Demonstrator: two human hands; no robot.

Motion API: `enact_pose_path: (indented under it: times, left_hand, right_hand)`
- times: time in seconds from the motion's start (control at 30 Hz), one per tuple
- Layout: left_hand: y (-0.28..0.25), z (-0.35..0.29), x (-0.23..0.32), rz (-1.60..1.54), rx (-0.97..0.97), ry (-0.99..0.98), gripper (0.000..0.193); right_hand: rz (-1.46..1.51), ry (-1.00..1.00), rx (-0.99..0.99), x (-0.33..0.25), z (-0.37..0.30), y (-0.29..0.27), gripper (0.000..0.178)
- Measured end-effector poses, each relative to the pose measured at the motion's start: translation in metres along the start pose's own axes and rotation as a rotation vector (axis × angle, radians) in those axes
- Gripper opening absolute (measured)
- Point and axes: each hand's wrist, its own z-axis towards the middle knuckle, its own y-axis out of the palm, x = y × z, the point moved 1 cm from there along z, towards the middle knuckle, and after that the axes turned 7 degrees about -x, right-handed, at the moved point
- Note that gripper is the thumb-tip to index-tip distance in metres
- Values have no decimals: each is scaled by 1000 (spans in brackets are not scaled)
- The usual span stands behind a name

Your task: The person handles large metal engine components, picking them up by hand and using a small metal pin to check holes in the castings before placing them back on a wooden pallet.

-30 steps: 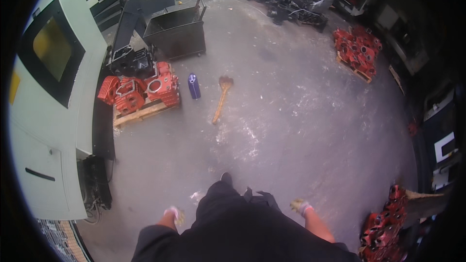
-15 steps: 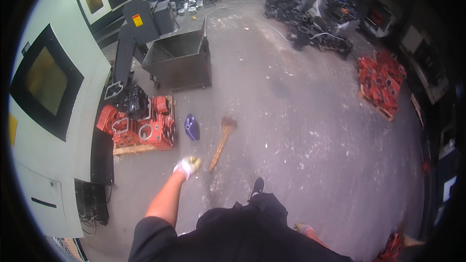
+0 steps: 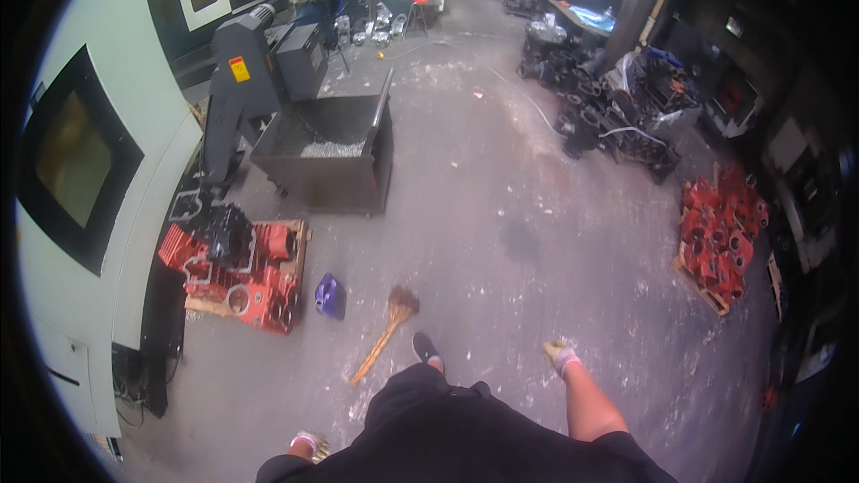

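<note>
My right hand [image 3: 560,355], in a white and yellowish work glove, is held out over the floor with its fingers curled in; nothing shows in it. Low beside my dark clothing hangs my left hand [image 3: 310,445], gloved too, its fingers too small and partly hidden to read. A straw broom [image 3: 386,329] with a short handle lies on the floor ahead of my shoe [image 3: 428,349], apart from both hands. Left of it stands a purple plastic jug [image 3: 330,296]. Red metal castings [image 3: 268,300] and a black one sit on a wooden pallet [image 3: 208,307] beside the jug.
A dark wheeled bin [image 3: 327,183] with metal chips stands ahead left, below a grey chip conveyor [image 3: 237,80]. White machines [image 3: 63,259] line the left side. Red castings [image 3: 720,237] on a pallet and black parts [image 3: 582,103] lie to the right, near a pillar [image 3: 646,0].
My left hand has swung back toward my body, and my right hand has come forward. The broom, jug and pallet sit lower and further left in view. The other foot shows ahead.
</note>
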Motion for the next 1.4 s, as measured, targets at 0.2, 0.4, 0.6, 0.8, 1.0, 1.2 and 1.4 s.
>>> enact_pose_path:
  times: [0.2, 0.4, 0.6, 0.8, 1.0, 1.2, 1.4]
  left_hand:
    - [-123, 155, 178, 585, 253, 310, 49]
    - [-264, 14, 435, -78, 549, 757, 29]
    - [-291, -8, 452, -570, 506, 617, 39]
    - [-112, 41, 340, -1169, 199, -225, 32]
    - [0, 32, 382, -996, 222, -36, 29]
    - [6, 63, 438, -1412, 232, -205, 41]
    - [25, 249, 425, -1333, 62, -259, 50]
  right_hand:
    - [-277, -21, -189, -107, 48, -6, 46]
    - [-137, 95, -252, -157, 152, -70, 41]
    - [-601, 90, -456, -263, 311, -76, 44]
    - [-513, -195, -559, -461, 457, -23, 42]
    - [-513, -235, -783, -632, 470, 36, 38]
    - [-915, -220, -970, -616, 442, 117, 39]
    - [-811, -276, -1127, -563, 400, 145, 34]
